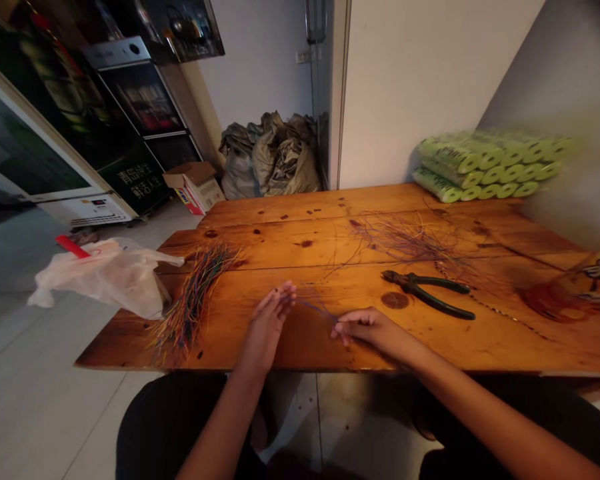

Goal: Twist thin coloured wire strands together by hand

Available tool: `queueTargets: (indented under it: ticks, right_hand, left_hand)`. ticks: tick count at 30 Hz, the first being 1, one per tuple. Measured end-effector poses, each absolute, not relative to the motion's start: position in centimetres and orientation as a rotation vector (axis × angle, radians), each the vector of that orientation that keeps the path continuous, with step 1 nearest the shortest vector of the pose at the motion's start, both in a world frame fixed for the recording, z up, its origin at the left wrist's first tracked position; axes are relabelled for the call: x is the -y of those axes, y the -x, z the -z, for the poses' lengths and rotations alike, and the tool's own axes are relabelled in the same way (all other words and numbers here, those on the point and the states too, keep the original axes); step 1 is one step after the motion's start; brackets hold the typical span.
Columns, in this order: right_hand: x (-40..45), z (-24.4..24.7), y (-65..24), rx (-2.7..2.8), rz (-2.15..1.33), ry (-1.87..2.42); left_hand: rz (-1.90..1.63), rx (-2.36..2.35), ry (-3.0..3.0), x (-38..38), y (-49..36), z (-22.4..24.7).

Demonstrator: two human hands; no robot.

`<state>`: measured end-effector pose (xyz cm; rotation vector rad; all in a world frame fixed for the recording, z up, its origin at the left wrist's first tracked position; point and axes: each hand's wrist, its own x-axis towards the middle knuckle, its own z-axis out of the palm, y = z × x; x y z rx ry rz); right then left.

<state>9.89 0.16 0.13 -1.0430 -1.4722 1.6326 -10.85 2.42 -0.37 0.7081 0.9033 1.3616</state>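
Observation:
A few thin purple-blue wires (316, 307) stretch between my two hands above the front of the wooden table. My right hand (363, 330) pinches them between thumb and fingertips. My left hand (274, 310) has its fingers stretched out, palm turned inward, with the wires' other ends at its fingertips. Right of my right hand lie pliers (420, 288) with dark green handles, their jaws pointing left. A thick bundle of multicoloured wires (193, 300) lies to the left of my left hand. Farther back on the right is a loose, tangled spread of thin wires (405, 240).
A white plastic bag (115, 273) with something red sits at the table's left edge. Green-wrapped paper rolls (490, 167) are stacked at the back right. An orange-red container (575, 287) stands at the right. Beyond the table are grey sacks (275, 160) and a cardboard box (195, 187).

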Motion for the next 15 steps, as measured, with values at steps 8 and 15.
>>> queueTargets:
  ticks: [8, 15]
  right_hand:
    - [-0.2, 0.0, -10.2, 1.593, -1.700, 1.065]
    - [-1.2, 0.1, -11.9, 1.437, -1.635, 1.120]
  left_hand:
    - [-1.496, -0.888, -0.736, -2.6, 12.3, -1.3]
    - [-2.090, -0.924, -0.675, -3.2, 17.0, -3.9]
